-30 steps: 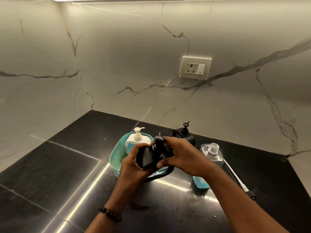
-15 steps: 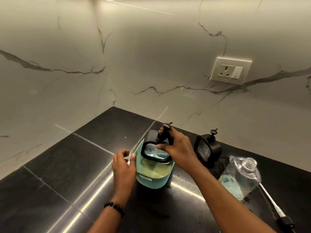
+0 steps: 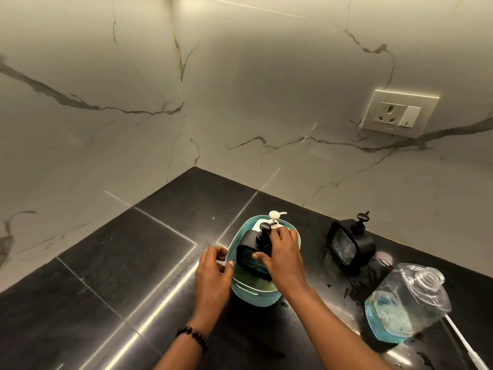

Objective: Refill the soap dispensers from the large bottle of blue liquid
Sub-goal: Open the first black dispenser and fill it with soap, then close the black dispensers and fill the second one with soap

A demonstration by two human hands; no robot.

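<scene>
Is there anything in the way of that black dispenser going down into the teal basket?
Nothing visible blocks it. The right hand holds the black dispenser already partly inside the basket, in front of the white pump bottle. The left hand steadies the rim.

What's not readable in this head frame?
- Black dispenser in the teal basket: its fill level is hidden by the right hand and the basket wall.
- White pump bottle: its body is hidden behind the black dispenser.
- Left hand: its fingertips at the rim are too blurred to tell the grip.
- White tube: cut off by the bottom edge.
</scene>
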